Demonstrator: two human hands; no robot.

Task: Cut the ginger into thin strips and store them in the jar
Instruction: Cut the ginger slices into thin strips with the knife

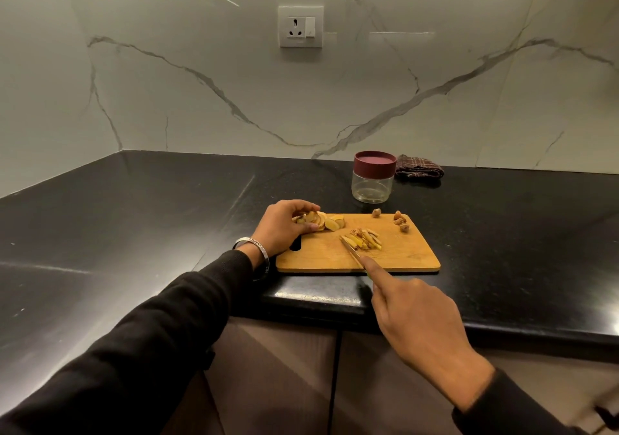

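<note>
- Head view, left side: left hand [288,225] curled over a fanned stack of ginger slices [321,221] at the far left corner of the cutting board [402,257], fingertips pinching the stack against the wood.
- Head view, right side: right hand [418,317] wrapped round a knife [351,252], forefinger stretched along the spine; handle mostly hidden under the palm, only a sliver of green showing.
- Blade angled from near right up toward far left, tip touching the near edge of a small heap of cut strips [363,238] at mid-board.
- Slices lying up and to the left of the knife tip, near but apart; long axis of the stack roughly across the board, left to right.
- Left hand nearest the uncut slices; probably next, sliding a few toward the blade so the cuts run along each slice.
- Knobbly offcuts [401,222] at the far right corner.
- Jar [372,180] beyond the board, maroon lid on, seemingly empty; folded cloth [419,166] just behind it.
</note>
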